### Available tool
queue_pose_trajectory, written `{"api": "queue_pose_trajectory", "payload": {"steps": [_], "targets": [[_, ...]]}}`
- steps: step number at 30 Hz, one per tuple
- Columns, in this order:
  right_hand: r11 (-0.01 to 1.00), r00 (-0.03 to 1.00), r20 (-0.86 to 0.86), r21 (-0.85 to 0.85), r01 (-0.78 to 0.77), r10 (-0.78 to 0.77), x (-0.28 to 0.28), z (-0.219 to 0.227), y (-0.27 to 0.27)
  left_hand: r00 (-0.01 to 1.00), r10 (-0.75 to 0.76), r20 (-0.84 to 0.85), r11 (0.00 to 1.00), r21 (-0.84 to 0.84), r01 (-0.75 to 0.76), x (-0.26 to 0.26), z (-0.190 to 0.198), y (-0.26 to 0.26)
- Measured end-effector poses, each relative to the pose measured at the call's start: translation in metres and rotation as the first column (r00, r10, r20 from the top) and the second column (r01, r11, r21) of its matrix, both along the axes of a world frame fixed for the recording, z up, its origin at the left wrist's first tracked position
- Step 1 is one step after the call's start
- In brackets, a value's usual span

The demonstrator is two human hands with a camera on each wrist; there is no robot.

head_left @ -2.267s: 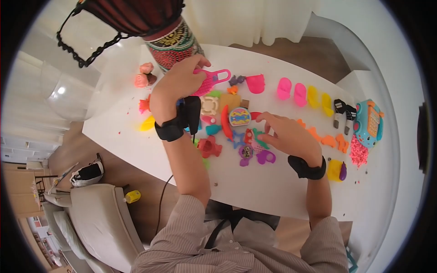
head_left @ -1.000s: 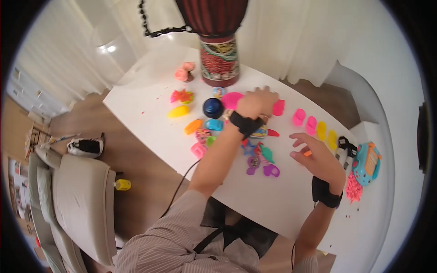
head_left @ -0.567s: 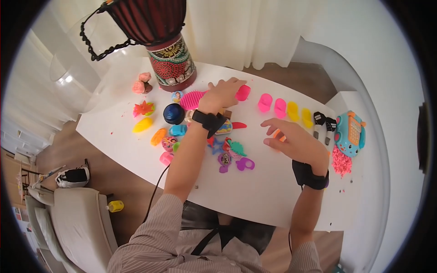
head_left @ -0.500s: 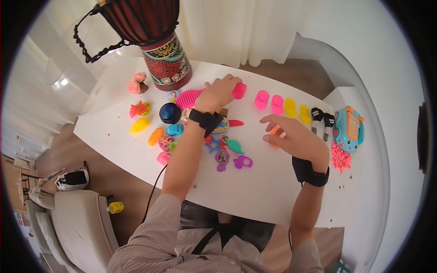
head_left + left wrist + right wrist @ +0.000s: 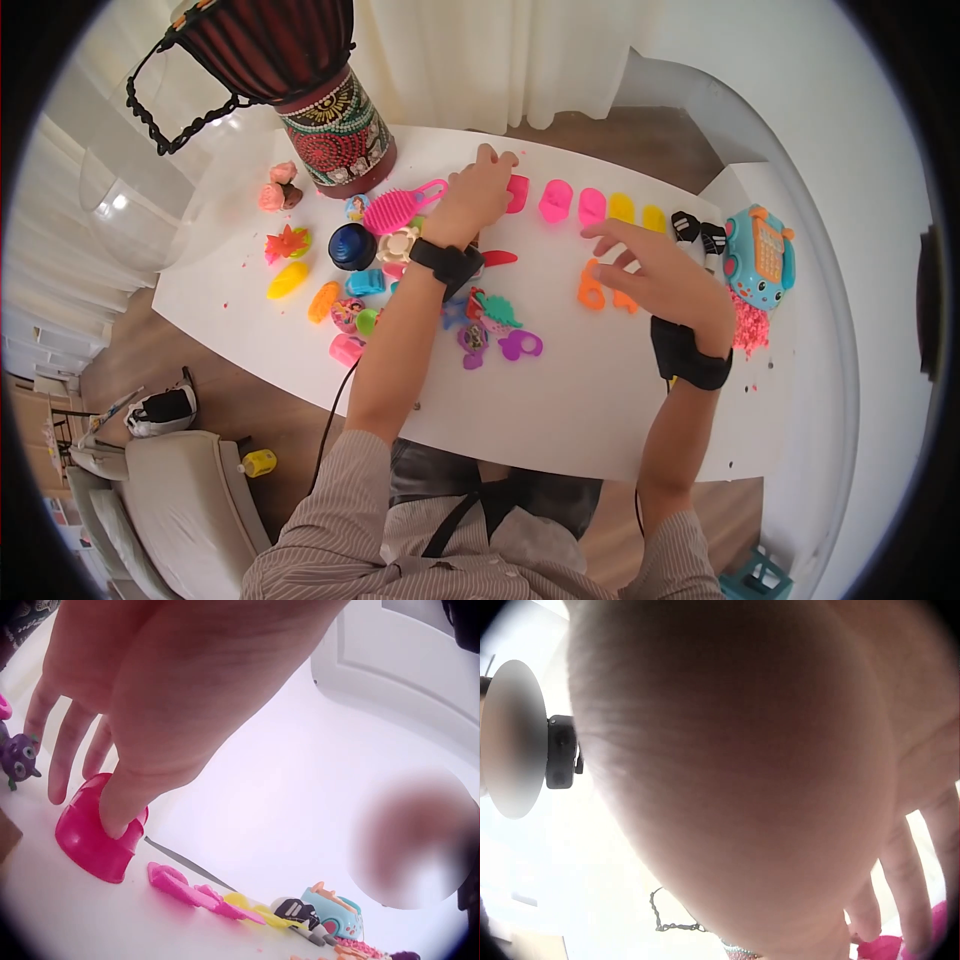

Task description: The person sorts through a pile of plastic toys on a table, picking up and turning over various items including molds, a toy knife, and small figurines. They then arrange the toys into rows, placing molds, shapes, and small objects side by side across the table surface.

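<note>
My left hand reaches over the white table to a pink cup-shaped toy. In the left wrist view the thumb lies across its near side, and fingertips come down behind and beside it; the toy stands right at the table top. A pink hairbrush lies left of this hand, and a small purple figure is close by its fingers. Over orange toy pieces hovers my right hand, fingers loosely bent with nothing in them. Its palm fills most of the right wrist view.
A tall drum stands at the back left. Pink slippers and yellow slippers form a row leading to a blue toy phone. Pink bits lie beside it. A dark blue ball and purple toys are nearer.
My left hand has left the pink hairbrush, which lies on the table, and moved right to the pink cup-shaped toy. My right hand has shifted right, from the toy cluster to the orange pieces.
</note>
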State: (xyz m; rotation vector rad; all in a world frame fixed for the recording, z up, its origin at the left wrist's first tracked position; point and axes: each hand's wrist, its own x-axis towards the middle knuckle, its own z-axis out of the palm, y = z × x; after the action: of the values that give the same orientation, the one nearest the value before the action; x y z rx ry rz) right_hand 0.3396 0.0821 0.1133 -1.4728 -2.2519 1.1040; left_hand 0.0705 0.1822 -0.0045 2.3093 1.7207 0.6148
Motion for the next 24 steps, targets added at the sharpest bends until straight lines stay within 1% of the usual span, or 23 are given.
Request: {"api": "queue_pose_trajectory", "payload": {"steps": [2,3,4,5,6,7,9,10,11,13,14,16,17,19,20,22,23,24], "targets": [[0.991,0.998,-0.046,0.127,-0.032,0.039,-0.007,-0.021,0.001,1.000,0.014,-0.006,1.000,-0.009,-0.014,-0.004,0.001,0.002],[0.992,0.998,-0.049,0.123,-0.031,0.037,-0.013,-0.029,0.001,1.000,0.017,-0.006,0.999,-0.051,-0.017,-0.007,0.001,0.004],[0.977,0.994,-0.004,0.183,-0.111,0.114,-0.021,-0.035,0.002,1.000,0.019,-0.008,0.996,-0.091,-0.020,-0.011,0.001,0.006],[0.952,0.981,0.046,0.239,-0.192,0.186,-0.028,-0.043,0.004,1.000,0.016,-0.012,0.995,-0.093,-0.017,-0.016,0.003,0.006],[0.951,0.966,0.129,0.188,-0.247,0.225,-0.034,-0.050,0.006,1.000,-0.007,-0.014,0.991,-0.133,0.005,-0.023,0.005,0.007],[0.951,0.967,0.124,0.187,-0.244,0.224,-0.038,-0.053,0.003,0.999,-0.030,-0.015,0.985,-0.172,0.027,-0.027,0.006,0.007],[0.950,0.943,0.132,0.034,-0.311,0.304,-0.056,-0.048,-0.009,0.999,-0.040,-0.033,0.984,-0.177,0.034,-0.028,0.009,0.005],[0.952,0.930,0.204,-0.074,-0.298,0.307,-0.067,-0.038,-0.015,0.998,-0.049,-0.046,0.983,-0.177,0.040,-0.028,0.011,0.005],[0.952,0.930,0.205,-0.075,-0.297,0.307,-0.073,-0.040,-0.020,0.998,-0.049,-0.045,0.983,-0.178,0.040,-0.028,0.008,0.006],[0.935,0.908,0.237,0.001,-0.355,0.344,-0.081,-0.049,-0.030,0.995,-0.025,-0.099,0.992,-0.124,0.013,-0.026,0.001,0.010],[0.936,0.909,0.235,-0.002,-0.352,0.343,-0.085,-0.052,-0.033,0.995,-0.028,-0.100,0.992,-0.128,0.015,-0.023,0.004,0.009],[0.933,0.910,0.234,0.035,-0.359,0.342,-0.092,-0.059,-0.036,0.992,0.030,-0.119,0.988,-0.144,-0.047,-0.019,0.010,0.005],[0.932,0.910,0.229,0.030,-0.360,0.344,-0.093,-0.063,-0.036,0.992,0.030,-0.122,0.987,-0.150,-0.048,-0.021,0.009,0.004],[0.928,0.928,0.153,0.102,-0.358,0.341,-0.094,-0.072,-0.034,1.000,-0.004,0.007,0.994,-0.110,0.004,-0.026,0.009,0.002],[0.928,0.927,0.149,0.100,-0.359,0.343,-0.095,-0.074,-0.033,1.000,-0.002,0.004,0.994,-0.113,0.002,-0.032,0.009,0.006],[0.927,0.933,0.067,0.107,-0.360,0.354,-0.096,-0.076,-0.030,0.992,-0.121,0.040,0.992,-0.029,0.123,-0.049,0.008,0.013],[0.927,0.933,0.064,0.106,-0.360,0.354,-0.096,-0.081,-0.028,0.992,-0.121,0.038,0.992,-0.031,0.122,-0.057,0.016,0.010],[0.922,0.931,0.037,0.131,-0.365,0.363,-0.097,-0.089,-0.025,0.986,-0.162,0.045,0.977,-0.134,0.166,-0.064,0.033,0.005]]}}
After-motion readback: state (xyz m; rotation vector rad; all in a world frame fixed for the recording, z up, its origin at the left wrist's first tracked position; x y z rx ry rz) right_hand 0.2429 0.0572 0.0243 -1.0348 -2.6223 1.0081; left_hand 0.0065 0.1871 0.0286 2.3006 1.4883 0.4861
